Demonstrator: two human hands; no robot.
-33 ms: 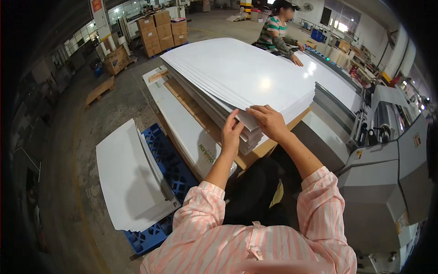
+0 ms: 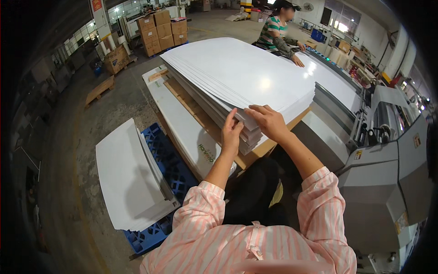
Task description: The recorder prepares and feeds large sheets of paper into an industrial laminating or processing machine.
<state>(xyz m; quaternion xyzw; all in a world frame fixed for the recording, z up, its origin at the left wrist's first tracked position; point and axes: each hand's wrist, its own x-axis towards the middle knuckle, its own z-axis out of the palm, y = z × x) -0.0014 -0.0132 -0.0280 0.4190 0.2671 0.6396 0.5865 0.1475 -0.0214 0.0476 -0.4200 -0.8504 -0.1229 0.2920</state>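
Note:
A tall stack of large white glossy sheets [image 2: 219, 68] lies in front of me, its upper layers fanned out in steps along the left edge. At the near corner my right hand [image 2: 272, 123] is closed over the edge of the top sheets, fingertips on the upper face; its thumb is hidden. Just left of it, my left hand [image 2: 232, 132] is raised against the stack's side, with index finger and thumb apart and its other fingers partly curled. Below the hands, the lower sheets show bent, uneven corners.
A grey machine with rollers [image 2: 388, 118] stands to the right. Across the stack, a co-worker [image 2: 276, 34] rests hands on a white sheet. At left, more white sheets [image 2: 127, 178] lie on a blue pallet [image 2: 171, 160]. Cardboard boxes [image 2: 162, 32] are piled behind.

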